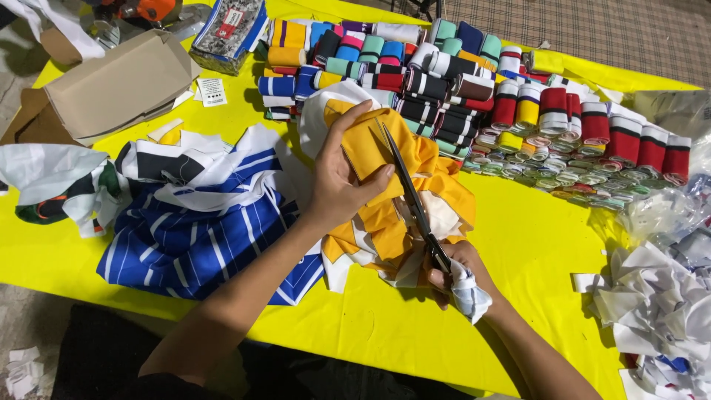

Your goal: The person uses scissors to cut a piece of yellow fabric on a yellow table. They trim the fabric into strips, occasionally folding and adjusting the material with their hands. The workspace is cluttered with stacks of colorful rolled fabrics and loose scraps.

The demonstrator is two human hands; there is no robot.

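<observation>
The left hand (342,181) lies flat on a folded piece of yellow fabric (385,185) in the middle of the yellow-covered desk (518,244), fingers spread over the top and thumb pressing the near fold, so its grip pinches the cloth taut. The right hand (455,278), nearer and to the right, has its fingers closed through the handles of long black scissors (411,196), a white rag wrapped round the handle. The blades' long axis runs from that hand away and slightly left, the tips lying over the yellow fabric just right of the left fingers; the cloth sits directly ahead of the blades. Left of it lies a blue-and-white striped fabric heap (200,230). Far behind, rolls of striped ribbed trim (474,89) are stacked in rows. At far left sit a plain brown cardboard box (118,85), a small white rectangular tag (212,91) and a blue-edged patterned packet (229,30). White offcuts (652,304) pile at right.
</observation>
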